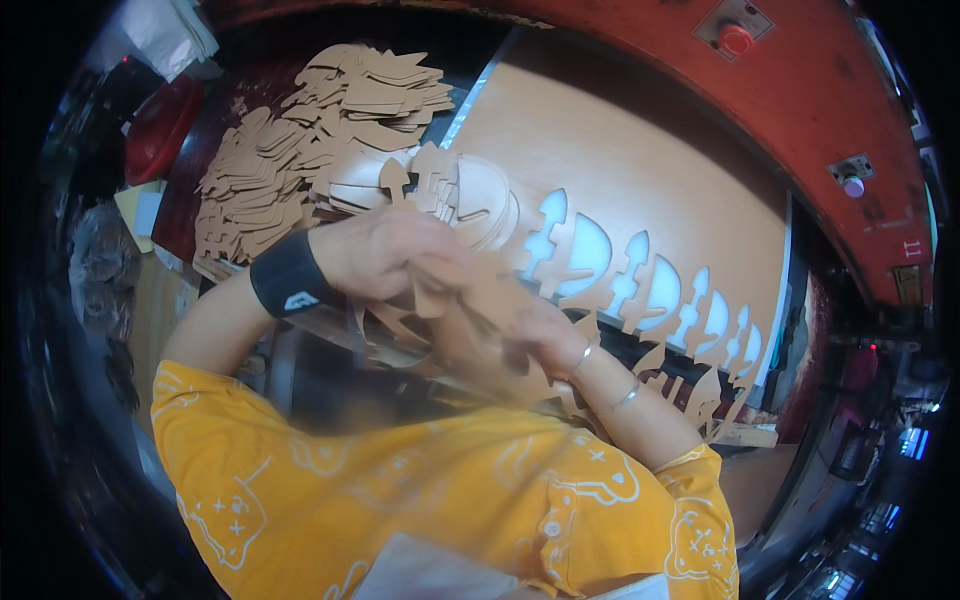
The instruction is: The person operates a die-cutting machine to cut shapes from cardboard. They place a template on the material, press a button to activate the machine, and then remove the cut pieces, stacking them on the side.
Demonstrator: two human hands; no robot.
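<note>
by the brown sheet at its near left corner, the left hand and right hand grasp blurred cardboard; cut pieces pile beyond its left edge.

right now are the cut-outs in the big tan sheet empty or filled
Empty: a bright, pale surface shows through the row of cut-outs in the tan sheet.

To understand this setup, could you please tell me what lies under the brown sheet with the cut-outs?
A pale bluish surface shows through cut-outs in the brown sheet; whatever lies beneath its solid parts is covered.
</note>
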